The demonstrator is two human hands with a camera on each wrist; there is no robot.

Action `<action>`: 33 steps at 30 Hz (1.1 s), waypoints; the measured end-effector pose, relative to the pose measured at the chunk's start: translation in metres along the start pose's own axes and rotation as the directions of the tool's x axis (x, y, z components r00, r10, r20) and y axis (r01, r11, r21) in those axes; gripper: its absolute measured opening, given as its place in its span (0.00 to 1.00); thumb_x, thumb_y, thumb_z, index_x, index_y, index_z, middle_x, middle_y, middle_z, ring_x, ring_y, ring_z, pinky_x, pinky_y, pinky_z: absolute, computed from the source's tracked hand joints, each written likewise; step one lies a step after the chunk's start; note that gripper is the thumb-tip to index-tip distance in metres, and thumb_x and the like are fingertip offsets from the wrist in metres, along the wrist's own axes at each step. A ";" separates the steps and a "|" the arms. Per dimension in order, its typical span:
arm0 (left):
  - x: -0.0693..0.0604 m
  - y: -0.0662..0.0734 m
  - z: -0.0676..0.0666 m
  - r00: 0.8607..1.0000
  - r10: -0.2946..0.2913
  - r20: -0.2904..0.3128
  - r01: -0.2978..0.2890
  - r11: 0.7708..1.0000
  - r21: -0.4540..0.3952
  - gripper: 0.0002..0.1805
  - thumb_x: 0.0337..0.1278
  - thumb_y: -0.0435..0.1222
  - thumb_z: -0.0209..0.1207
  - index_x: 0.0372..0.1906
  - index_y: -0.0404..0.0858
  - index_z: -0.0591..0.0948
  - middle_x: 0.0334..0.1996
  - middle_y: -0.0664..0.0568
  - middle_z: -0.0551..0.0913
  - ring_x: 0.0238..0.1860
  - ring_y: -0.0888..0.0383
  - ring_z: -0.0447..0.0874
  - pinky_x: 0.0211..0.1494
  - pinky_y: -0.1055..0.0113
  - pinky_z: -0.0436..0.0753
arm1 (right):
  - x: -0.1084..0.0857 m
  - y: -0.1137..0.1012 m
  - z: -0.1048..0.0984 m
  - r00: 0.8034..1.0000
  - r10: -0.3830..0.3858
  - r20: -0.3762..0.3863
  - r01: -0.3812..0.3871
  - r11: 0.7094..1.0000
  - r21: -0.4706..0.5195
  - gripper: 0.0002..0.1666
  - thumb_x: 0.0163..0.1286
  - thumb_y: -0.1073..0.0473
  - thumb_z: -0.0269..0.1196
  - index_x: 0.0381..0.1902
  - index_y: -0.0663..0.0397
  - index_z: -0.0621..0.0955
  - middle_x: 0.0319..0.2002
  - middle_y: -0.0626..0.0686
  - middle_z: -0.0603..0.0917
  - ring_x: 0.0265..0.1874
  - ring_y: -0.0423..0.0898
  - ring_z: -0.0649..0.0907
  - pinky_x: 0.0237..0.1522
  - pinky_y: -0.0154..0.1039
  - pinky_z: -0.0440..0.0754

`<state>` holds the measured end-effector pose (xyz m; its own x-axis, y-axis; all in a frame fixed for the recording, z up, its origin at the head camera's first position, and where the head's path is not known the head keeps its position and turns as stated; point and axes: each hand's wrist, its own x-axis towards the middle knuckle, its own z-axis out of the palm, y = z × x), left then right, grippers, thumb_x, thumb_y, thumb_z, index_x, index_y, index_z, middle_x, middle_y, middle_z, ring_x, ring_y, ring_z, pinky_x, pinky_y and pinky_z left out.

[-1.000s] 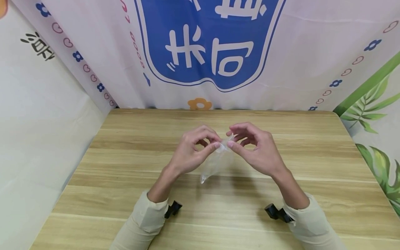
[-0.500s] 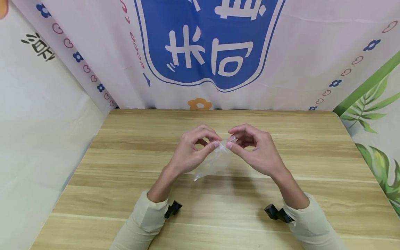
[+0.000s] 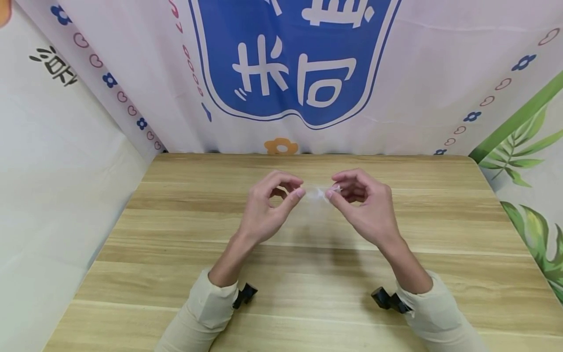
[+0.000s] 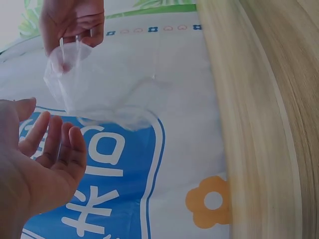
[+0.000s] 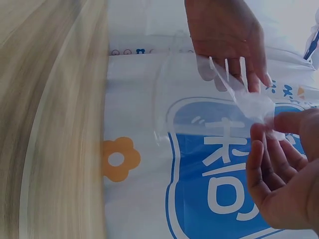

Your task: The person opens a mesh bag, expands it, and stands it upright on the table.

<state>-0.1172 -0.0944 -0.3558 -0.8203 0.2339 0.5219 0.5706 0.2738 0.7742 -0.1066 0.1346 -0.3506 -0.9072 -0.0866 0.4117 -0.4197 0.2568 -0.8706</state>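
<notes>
Your right hand (image 3: 367, 208) raised over the surface (image 3: 281, 313), pinching a clear plastic bag (image 3: 318, 194), your left hand (image 3: 269, 208) likewise raised, fingers loosely curved, thumb apart, holding nothing, bag hanging above the surface, lower part blurred

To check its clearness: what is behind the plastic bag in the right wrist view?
White cloth and blue emblem show through the plastic bag; whitish folds near the right hand hide what's behind.
</notes>
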 end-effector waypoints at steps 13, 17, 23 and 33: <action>-0.004 0.007 0.008 0.997 -0.074 0.031 0.072 0.996 0.051 0.14 0.68 0.36 0.72 0.54 0.35 0.87 0.47 0.46 0.89 0.44 0.55 0.89 0.41 0.67 0.91 | -0.004 0.003 0.017 0.977 -0.143 -0.156 0.148 0.989 0.021 0.16 0.64 0.75 0.75 0.48 0.70 0.84 0.37 0.63 0.91 0.33 0.32 0.88 0.35 0.26 0.88; -0.004 0.007 0.009 0.994 -0.098 0.046 0.096 0.995 0.031 0.14 0.69 0.35 0.71 0.54 0.35 0.87 0.50 0.45 0.89 0.46 0.54 0.89 0.43 0.66 0.92 | -0.006 0.002 0.020 0.979 -0.146 -0.144 0.151 0.988 0.030 0.16 0.64 0.74 0.75 0.48 0.69 0.85 0.37 0.63 0.91 0.34 0.32 0.88 0.35 0.26 0.88; -0.004 0.008 0.009 0.993 -0.107 0.052 0.107 0.994 0.011 0.09 0.70 0.33 0.70 0.50 0.34 0.88 0.45 0.44 0.90 0.43 0.54 0.89 0.44 0.66 0.92 | -0.007 0.001 0.021 0.984 -0.144 -0.106 0.149 0.988 0.035 0.14 0.65 0.73 0.75 0.48 0.69 0.85 0.38 0.62 0.91 0.34 0.33 0.88 0.34 0.27 0.89; -0.004 0.008 0.007 0.994 -0.101 0.043 0.102 0.994 -0.042 0.03 0.69 0.28 0.68 0.43 0.32 0.87 0.40 0.43 0.90 0.38 0.55 0.88 0.41 0.67 0.92 | -0.007 -0.004 0.015 1.000 -0.010 0.027 0.012 0.999 -0.040 0.12 0.72 0.66 0.72 0.52 0.60 0.86 0.41 0.57 0.93 0.36 0.35 0.90 0.34 0.30 0.90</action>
<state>-0.1093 -0.0865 -0.3545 -0.8712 0.2454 0.4253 0.4814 0.2565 0.8381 -0.0988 0.1200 -0.3544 -0.9032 -0.1150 0.4135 -0.4286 0.2944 -0.8542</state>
